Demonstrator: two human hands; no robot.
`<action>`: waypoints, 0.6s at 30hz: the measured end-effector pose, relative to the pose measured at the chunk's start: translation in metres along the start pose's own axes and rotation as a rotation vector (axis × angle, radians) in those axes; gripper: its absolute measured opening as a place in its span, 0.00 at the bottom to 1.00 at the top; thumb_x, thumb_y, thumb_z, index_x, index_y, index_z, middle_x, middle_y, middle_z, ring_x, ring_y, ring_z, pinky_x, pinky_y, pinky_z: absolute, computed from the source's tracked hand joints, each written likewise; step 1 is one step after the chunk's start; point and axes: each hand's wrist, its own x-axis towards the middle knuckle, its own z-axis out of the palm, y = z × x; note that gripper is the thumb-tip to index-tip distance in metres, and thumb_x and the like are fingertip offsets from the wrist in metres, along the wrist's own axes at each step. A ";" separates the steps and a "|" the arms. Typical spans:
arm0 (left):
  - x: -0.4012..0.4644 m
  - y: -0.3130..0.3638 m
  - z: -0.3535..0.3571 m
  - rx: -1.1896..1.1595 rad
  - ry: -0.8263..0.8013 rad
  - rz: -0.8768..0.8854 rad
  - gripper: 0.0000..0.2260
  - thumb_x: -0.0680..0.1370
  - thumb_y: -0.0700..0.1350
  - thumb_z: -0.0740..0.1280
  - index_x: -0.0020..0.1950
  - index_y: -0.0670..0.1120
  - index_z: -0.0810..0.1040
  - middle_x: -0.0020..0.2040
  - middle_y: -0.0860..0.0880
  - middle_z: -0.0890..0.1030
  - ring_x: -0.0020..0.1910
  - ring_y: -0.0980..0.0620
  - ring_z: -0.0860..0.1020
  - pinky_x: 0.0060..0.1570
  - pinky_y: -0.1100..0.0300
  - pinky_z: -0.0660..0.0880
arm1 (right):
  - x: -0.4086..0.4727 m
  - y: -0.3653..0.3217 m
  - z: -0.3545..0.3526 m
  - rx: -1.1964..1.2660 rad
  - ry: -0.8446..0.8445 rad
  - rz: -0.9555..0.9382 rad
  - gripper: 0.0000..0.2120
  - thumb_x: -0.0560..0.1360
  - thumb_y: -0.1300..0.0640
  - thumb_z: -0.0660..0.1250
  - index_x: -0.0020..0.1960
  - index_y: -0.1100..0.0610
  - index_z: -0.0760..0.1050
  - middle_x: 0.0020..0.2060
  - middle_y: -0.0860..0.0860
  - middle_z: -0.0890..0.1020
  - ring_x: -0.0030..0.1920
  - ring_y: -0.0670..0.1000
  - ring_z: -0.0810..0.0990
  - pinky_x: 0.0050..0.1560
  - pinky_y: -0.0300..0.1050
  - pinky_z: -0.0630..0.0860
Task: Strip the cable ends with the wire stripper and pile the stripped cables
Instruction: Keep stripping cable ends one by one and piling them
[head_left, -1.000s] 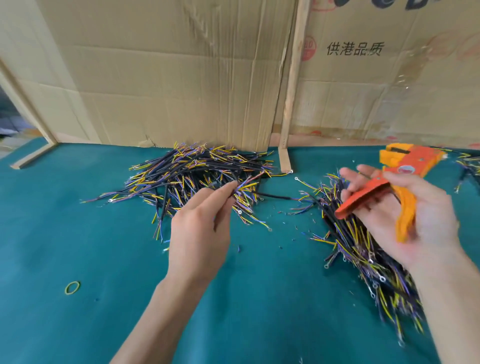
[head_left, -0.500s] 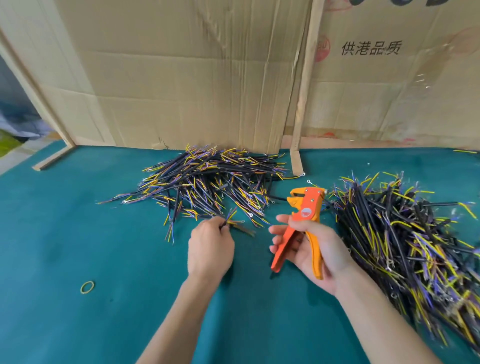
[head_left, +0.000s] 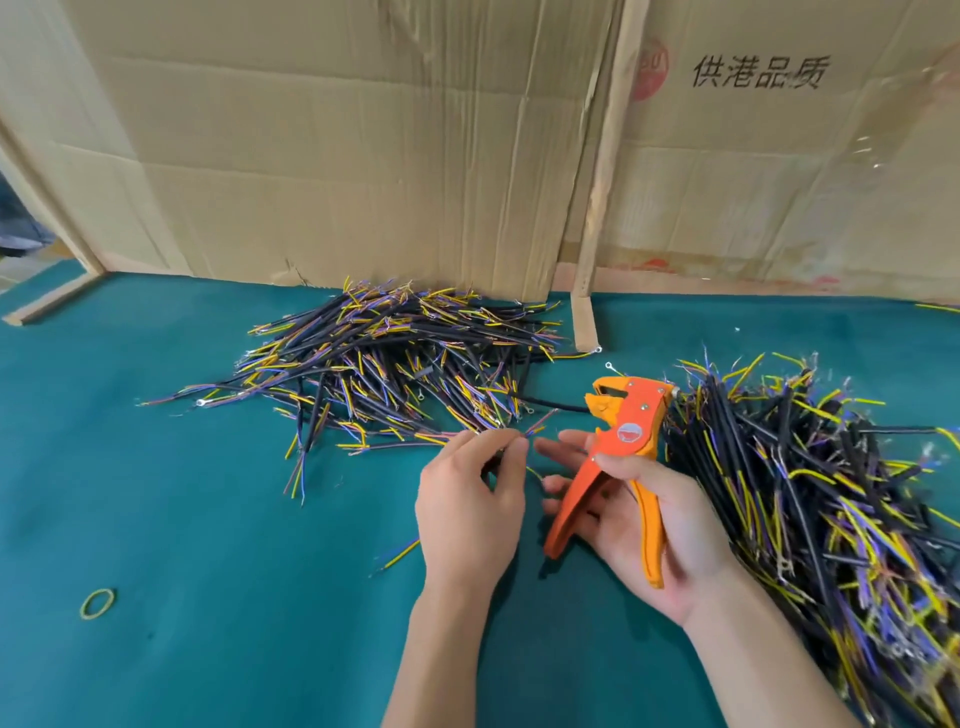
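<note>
The person's left hand (head_left: 470, 512) was over the green felt table top (head_left: 208, 597), a little in front of the big heap of black cables with yellow and purple wire ends (head_left: 384, 358). Its thumb and first finger were pressed together at the tips, pinching one thin black cable with yellow and purple ends (head_left: 535, 430). One end of that cable stuck out past the fingertips toward the orange and yellow wire stripper (head_left: 621, 457), but it did not touch the tool. The other end came out below the hand and lay on the felt. The other fingers of the left hand were curled in loosely. The right hand (head_left: 649, 540) held the wire stripper with the palm turned up. The thumb lay across the top of the tool near its round red sticker, and the fingers reached under the two handles. The handles were spread apart, not squeezed. The tool's mouth pointed away from the person, toward the brown cardboard wall (head_left: 363, 156) at the back. Just to the right of the right hand lay a second thick heap of black cables with yellow and purple ends (head_left: 831, 493). A small yellow rubber band (head_left: 97, 603) lay alone on the felt, well to the left of both hands.
</note>
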 end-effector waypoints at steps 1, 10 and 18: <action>0.002 0.002 0.001 -0.006 -0.015 0.005 0.04 0.78 0.43 0.72 0.46 0.51 0.85 0.39 0.55 0.81 0.40 0.53 0.79 0.44 0.54 0.76 | 0.000 -0.001 -0.001 0.000 -0.010 -0.015 0.26 0.70 0.63 0.69 0.67 0.67 0.74 0.64 0.67 0.79 0.47 0.61 0.83 0.48 0.55 0.83; 0.009 0.008 0.004 -0.168 -0.086 -0.083 0.08 0.74 0.39 0.73 0.39 0.51 0.85 0.36 0.54 0.82 0.38 0.56 0.79 0.41 0.65 0.73 | 0.003 0.000 -0.001 -0.094 -0.073 -0.067 0.28 0.68 0.58 0.72 0.67 0.64 0.77 0.68 0.60 0.79 0.45 0.58 0.81 0.48 0.55 0.81; 0.012 0.007 0.005 -0.370 -0.136 -0.240 0.07 0.76 0.39 0.72 0.41 0.51 0.86 0.31 0.57 0.79 0.30 0.59 0.73 0.35 0.66 0.70 | 0.004 0.002 -0.001 -0.089 -0.033 -0.047 0.26 0.68 0.60 0.72 0.66 0.62 0.80 0.66 0.61 0.79 0.42 0.57 0.81 0.47 0.55 0.81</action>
